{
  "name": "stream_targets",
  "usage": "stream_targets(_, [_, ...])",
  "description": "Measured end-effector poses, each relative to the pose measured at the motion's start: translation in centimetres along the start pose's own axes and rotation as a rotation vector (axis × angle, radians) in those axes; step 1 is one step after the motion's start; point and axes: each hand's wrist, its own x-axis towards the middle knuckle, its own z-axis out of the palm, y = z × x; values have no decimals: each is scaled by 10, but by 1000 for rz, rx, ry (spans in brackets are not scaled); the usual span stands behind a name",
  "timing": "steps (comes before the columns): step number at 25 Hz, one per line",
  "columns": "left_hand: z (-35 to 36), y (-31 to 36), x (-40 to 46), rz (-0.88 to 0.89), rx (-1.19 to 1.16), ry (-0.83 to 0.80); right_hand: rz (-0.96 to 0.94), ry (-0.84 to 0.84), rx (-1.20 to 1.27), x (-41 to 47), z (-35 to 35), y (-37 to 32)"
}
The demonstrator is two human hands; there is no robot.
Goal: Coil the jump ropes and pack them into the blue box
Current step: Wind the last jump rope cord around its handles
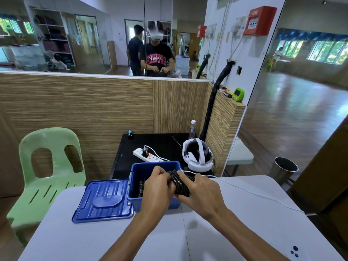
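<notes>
A black coiled jump rope (180,183) is held over the right side of the open blue box (140,171), which stands on the white table (235,223). My left hand (157,185) grips the coil's left end, fingers curled round it. My right hand (202,191) holds the coil's right side between thumb and fingers. More black coiled rope (141,188) lies inside the box, partly hidden by my left hand.
The box's blue lid (103,201) lies flat to its left. Behind the table a black surface carries a power strip (147,156), a white headset (197,155) and a water bottle (192,129). A white cable (244,190) crosses the table. A green chair (45,170) stands at left.
</notes>
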Motion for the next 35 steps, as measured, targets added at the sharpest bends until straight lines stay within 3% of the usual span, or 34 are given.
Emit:
stream_targets(11, [-3,1,11,10,61,7,-20,-25,-58,2,-3,2])
stream_targets(19, [-2,8,18,-39,166,-178,-35,-50,-27,-2,2,-2])
stream_targets(24, [6,8,6,-105,182,-138,-59,-47,-48,-3,7,-4])
stream_targets(32, [9,0,1,-166,-140,-18,-31,-36,-21,-1,7,-2])
stream_targets(35, [8,-6,7,-199,-188,-43,-3,-48,-13,0,5,-2])
